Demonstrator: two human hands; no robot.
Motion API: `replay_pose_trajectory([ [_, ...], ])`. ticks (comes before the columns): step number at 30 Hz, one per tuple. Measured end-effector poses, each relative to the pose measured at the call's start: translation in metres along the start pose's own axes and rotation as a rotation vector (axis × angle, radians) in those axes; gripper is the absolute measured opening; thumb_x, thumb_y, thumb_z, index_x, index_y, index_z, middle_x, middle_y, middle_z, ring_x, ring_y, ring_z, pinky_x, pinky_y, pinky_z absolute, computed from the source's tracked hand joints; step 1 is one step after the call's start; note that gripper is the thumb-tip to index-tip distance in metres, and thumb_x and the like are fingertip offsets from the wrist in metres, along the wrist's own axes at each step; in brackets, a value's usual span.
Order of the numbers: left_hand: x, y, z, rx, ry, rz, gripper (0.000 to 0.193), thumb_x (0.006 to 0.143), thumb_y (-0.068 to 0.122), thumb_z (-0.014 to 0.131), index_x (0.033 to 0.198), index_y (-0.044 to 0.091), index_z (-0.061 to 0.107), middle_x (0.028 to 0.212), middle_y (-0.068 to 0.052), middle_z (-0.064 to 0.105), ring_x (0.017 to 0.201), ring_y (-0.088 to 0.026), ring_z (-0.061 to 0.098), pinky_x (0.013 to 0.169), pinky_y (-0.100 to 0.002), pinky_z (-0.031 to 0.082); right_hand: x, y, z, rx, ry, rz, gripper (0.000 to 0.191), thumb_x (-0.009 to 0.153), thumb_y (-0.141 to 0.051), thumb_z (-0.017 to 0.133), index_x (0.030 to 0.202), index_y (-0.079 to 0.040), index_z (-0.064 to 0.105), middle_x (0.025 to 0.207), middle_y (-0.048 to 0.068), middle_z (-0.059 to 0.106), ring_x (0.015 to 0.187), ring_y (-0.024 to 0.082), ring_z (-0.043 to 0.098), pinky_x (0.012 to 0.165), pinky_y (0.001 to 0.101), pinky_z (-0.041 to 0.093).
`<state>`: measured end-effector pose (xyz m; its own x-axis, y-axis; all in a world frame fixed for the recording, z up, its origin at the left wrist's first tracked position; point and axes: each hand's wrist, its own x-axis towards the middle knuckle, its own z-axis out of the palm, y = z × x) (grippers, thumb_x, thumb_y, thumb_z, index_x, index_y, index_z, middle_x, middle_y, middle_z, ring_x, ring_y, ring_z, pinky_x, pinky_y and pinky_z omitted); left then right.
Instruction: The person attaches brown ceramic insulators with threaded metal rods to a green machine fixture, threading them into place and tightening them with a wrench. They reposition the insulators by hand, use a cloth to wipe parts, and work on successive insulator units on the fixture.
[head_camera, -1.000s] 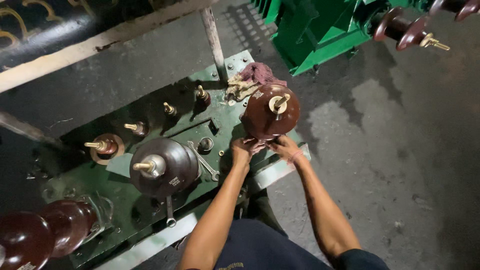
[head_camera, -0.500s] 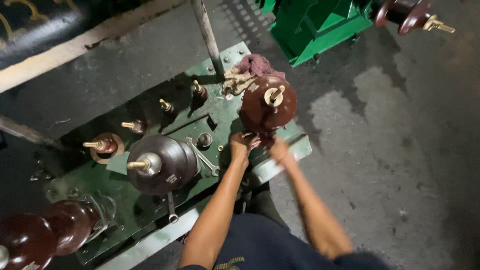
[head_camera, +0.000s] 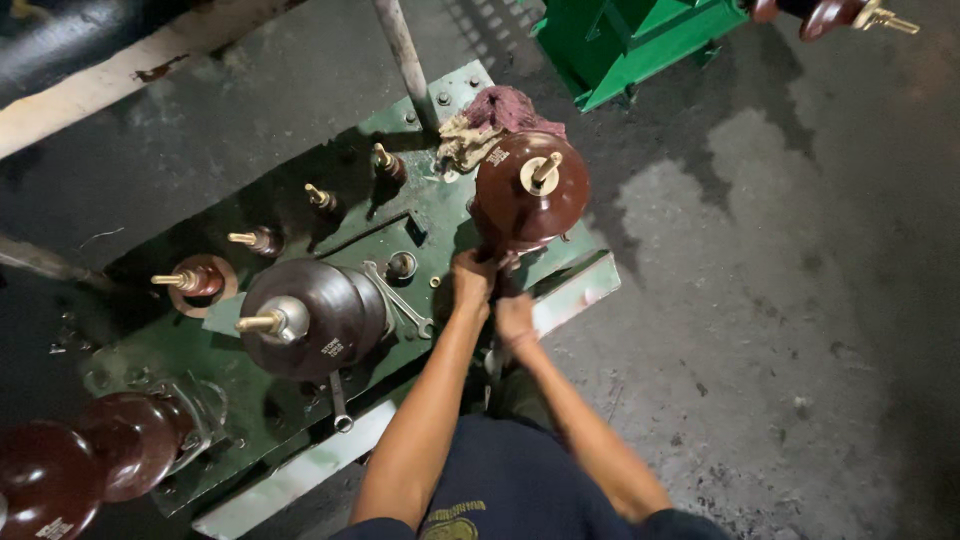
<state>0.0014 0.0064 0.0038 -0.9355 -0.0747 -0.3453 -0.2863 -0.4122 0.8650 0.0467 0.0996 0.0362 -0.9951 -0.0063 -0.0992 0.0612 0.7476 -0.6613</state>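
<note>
A green metal cover plate (head_camera: 440, 205) carries three large brown ribbed insulators with brass studs. My left hand (head_camera: 472, 280) is curled around the foot of the right-hand insulator (head_camera: 530, 195), fingers closed against it. Just below and closer to me, my right hand (head_camera: 515, 318) hangs by the plate's pale front edge (head_camera: 575, 298). Its fingers are bent, and whatever may be in them is hidden. The middle insulator (head_camera: 310, 318) stands left of my forearm.
A spanner (head_camera: 398, 298) lies on the plate beside the middle insulator, and another tool (head_camera: 338, 400) sits near the front edge. A rag (head_camera: 500, 112) lies behind the right insulator. Small brass terminals (head_camera: 255, 240) line the back. A green machine (head_camera: 620, 40) stands on the stained concrete floor (head_camera: 780, 300).
My right hand has drawn back from the insulator's foot toward the plate's front edge. My left hand has stayed at the insulator. The view has shifted slightly.
</note>
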Motion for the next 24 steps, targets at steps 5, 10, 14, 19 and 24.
replay_pose_trajectory([
  [5,-0.005,0.010,-0.001,-0.215,-0.003,-0.115,0.019,0.090,0.001,0.068,0.104,-0.013,0.067,0.092,-0.020,0.076,0.074,-0.028,0.077,0.067,-0.037,0.066,-0.001,0.027,-0.037,-0.066,-0.125,-0.147,0.025,0.097,-0.023,0.057,0.088,-0.002,0.066,0.081,0.026,0.065,0.078,0.042,0.064,0.070,0.0532,0.048],
  [10,-0.008,0.016,0.007,-0.144,-0.010,-0.087,0.021,0.093,0.004,0.070,0.104,-0.013,0.069,0.093,-0.019,0.076,0.074,-0.026,0.076,0.064,-0.035,0.063,0.061,0.040,-0.087,0.080,-0.466,-0.047,0.024,0.092,-0.026,0.058,0.107,-0.011,0.066,0.072,0.013,0.062,0.062,0.030,0.059,0.056,0.0466,0.047],
  [14,-0.013,0.014,0.006,-0.217,-0.028,-0.054,0.017,0.090,0.000,0.073,0.099,-0.013,0.065,0.096,-0.020,0.075,0.078,-0.026,0.077,0.066,-0.037,0.065,0.079,0.044,-0.103,0.597,-0.833,0.025,0.023,0.108,-0.029,0.058,0.109,-0.009,0.069,0.086,-0.006,0.065,0.070,0.007,0.057,0.058,0.0274,0.047],
  [19,-0.011,0.015,0.011,-0.169,-0.028,-0.083,0.018,0.092,0.003,0.073,0.103,-0.011,0.069,0.092,-0.017,0.077,0.075,-0.023,0.076,0.065,-0.032,0.062,0.066,0.036,-0.086,0.360,-0.702,-0.007,0.034,0.112,-0.034,0.062,0.105,-0.002,0.069,0.077,0.000,0.056,0.065,0.011,0.050,0.054,0.0300,0.040],
  [24,-0.007,0.023,0.008,-0.166,-0.048,-0.065,0.016,0.089,0.002,0.073,0.098,-0.012,0.071,0.085,-0.015,0.077,0.070,-0.022,0.076,0.064,-0.034,0.064,-0.022,0.003,0.011,0.133,0.135,-0.024,0.030,0.105,-0.021,0.051,0.109,0.005,0.066,0.094,0.032,0.065,0.087,0.046,0.062,0.073,0.0544,0.044],
])
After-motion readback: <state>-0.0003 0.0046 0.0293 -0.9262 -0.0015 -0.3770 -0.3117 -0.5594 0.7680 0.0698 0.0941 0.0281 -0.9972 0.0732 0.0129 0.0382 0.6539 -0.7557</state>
